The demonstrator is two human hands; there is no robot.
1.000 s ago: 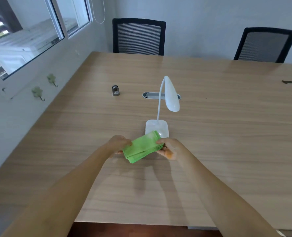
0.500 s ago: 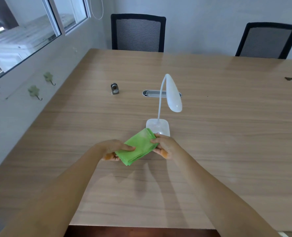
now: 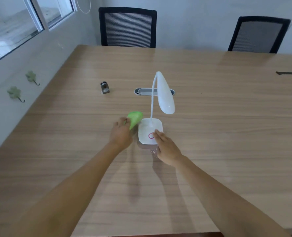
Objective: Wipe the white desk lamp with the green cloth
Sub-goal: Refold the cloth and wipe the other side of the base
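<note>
The white desk lamp (image 3: 165, 98) stands mid-table, its bent neck rising from a square white base (image 3: 146, 128) with a pink ring on top. My left hand (image 3: 121, 132) grips the folded green cloth (image 3: 134, 118) just left of the base, the cloth blurred and sticking up past my fingers. My right hand (image 3: 165, 146) lies flat with fingers extended, its fingertips resting on the near right part of the base beside the pink ring. It holds nothing.
The wooden table (image 3: 227, 134) has a small grey metal object (image 3: 105, 87) and an oval cable grommet (image 3: 141, 91) behind the lamp. Two black mesh chairs (image 3: 127, 27) stand at the far edge. A wall with hooks (image 3: 15, 93) runs along the left.
My right hand let go of the cloth and moved onto the lamp base. My left hand carried the cloth forward to the base's left side. The view moved closer to the lamp.
</note>
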